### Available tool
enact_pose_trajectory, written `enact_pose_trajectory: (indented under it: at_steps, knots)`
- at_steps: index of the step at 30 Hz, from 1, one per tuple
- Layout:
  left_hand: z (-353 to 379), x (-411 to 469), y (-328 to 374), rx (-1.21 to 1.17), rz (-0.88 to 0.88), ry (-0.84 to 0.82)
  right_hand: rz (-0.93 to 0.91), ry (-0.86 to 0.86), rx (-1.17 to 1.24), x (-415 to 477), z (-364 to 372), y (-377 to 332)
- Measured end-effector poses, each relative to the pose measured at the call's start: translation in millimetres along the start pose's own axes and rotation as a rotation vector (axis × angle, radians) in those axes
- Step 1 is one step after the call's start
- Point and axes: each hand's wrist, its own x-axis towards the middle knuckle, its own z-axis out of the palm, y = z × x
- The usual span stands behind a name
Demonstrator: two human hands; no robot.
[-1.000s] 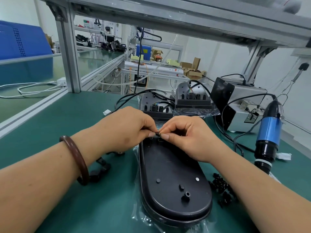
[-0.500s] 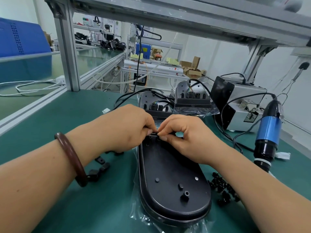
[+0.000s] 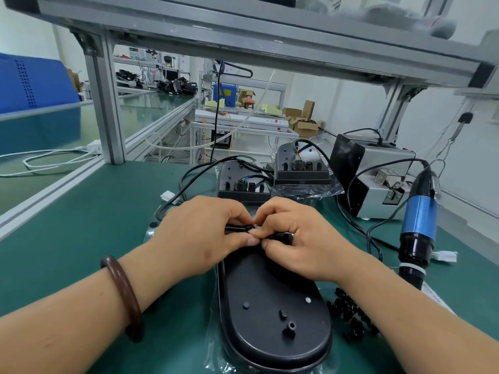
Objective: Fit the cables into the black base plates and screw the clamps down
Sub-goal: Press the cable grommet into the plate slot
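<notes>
Black cable (image 3: 238,227) end hidden under right hand (image 3: 306,240)

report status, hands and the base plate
Left hand and right hand both pinch the black cable at far end of base plate. Blue screwdriver untouched at right. Nothing blocking.

The left grip (image 3: 199,236) and right grip (image 3: 302,238) hide the far end of the black base plate (image 3: 270,306). The small black piece (image 3: 239,228) they pinch is mostly covered.

Green bench (image 3: 94,211) — base plate (image 3: 272,306), black bits (image 3: 348,317)
</notes>
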Motion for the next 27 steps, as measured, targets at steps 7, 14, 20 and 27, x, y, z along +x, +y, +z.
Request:
enact_pose_trajectory:
  at_steps: [7,14,20,27]
  knots:
    - [-2.9,4.2,3.8,0.065,-0.008,-0.010,0.042,-0.013,0.007,1.4,-1.0,1.9]
    - [0.4,2.2,3.2,0.088,-0.013,-0.011,0.037,-0.007,0.042,0.4,-1.2,1.9]
    - [1.4,6.7,0.7,-0.090,-0.054,-0.062,0.099,-0.009,0.119,0.9,-7.4,-1.7]
    - [2.7,17.6,-3.1,-0.214,-0.075,-0.112,0.204,0.265,0.193,6.8,-47.4,-10.5]
